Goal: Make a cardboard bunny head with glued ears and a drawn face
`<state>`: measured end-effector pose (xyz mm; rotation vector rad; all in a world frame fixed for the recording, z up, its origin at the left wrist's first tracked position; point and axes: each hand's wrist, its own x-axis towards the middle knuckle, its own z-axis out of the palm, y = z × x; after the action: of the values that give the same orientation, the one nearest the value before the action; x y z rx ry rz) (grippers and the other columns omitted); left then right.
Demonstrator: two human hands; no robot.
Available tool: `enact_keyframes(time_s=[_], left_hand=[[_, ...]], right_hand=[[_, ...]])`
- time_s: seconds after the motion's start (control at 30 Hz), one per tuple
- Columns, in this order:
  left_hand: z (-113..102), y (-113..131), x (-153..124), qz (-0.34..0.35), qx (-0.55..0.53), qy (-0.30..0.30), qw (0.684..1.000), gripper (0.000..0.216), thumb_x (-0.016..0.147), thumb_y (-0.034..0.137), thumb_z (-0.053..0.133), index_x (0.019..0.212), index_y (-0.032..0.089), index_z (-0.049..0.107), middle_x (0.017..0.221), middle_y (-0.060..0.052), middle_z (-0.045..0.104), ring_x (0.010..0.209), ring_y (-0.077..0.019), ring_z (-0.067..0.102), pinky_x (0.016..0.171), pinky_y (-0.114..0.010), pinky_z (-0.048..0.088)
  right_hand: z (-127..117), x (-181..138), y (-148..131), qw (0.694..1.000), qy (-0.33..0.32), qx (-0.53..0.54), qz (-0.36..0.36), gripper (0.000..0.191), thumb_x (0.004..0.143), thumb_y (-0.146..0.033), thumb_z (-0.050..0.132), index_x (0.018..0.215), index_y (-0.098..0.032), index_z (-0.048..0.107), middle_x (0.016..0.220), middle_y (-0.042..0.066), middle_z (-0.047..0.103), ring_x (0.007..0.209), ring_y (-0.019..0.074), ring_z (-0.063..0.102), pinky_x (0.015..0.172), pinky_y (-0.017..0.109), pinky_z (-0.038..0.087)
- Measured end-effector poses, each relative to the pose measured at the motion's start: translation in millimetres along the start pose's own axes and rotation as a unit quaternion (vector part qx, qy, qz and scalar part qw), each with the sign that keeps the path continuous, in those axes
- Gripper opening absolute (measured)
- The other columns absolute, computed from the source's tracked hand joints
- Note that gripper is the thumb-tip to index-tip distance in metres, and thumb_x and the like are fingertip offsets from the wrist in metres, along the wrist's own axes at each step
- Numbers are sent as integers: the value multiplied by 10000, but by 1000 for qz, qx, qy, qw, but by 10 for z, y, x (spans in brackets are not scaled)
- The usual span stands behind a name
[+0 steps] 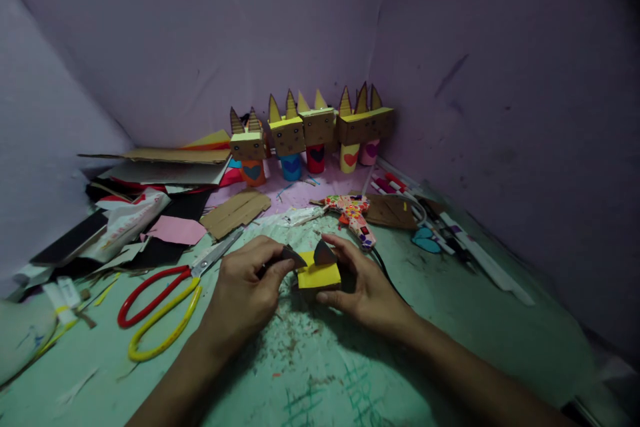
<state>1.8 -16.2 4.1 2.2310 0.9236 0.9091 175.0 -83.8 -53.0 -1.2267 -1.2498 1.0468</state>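
Between my hands is a small cardboard box head [320,275] with a yellow top. A dark pointed ear [325,253] stands on its right side. My right hand [363,283] grips the box, thumb at the front and fingers along the right side. In my left hand [253,280], thumb and fingers pinch a second dark cardboard ear [294,257], whose tip reaches the left part of the yellow top. Whether that ear touches the top I cannot tell. Beyond the box lies a flower-patterned glue gun [353,215] with its cord running behind my right hand.
Scissors [193,270] with red and yellow handles lie left of my left hand. Several cardboard figures [291,137] with ears stand by the back wall. Cardboard sheets [175,155] and paper scraps [177,230] pile up at left. Markers [393,181] and a blue cutout [425,240] lie right.
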Motion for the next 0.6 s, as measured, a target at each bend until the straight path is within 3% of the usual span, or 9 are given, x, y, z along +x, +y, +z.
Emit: enact_keyframes(time_s=[0.13,0.6], left_hand=[[-37,25,-5,-20,7,7,1000,147,791,182,566,681,186,663,673,3,651,640,-129,594,594,-242,431],[-57,-6,-13,21,45,-22,999,158,808,131,541,688,179,632,669,9,610,627,-114,561,584,-229,413]], right_hand=[[3,2,-3,1000,3,-4,3,762,609,-229,748,1291,-183,411,1148,141,600,1110,328,536,948,484,423],[-4,1,19,1000,9,-20,-4,741,610,-224,762,1276,-218,439,1145,125,598,1110,333,539,954,491,425]])
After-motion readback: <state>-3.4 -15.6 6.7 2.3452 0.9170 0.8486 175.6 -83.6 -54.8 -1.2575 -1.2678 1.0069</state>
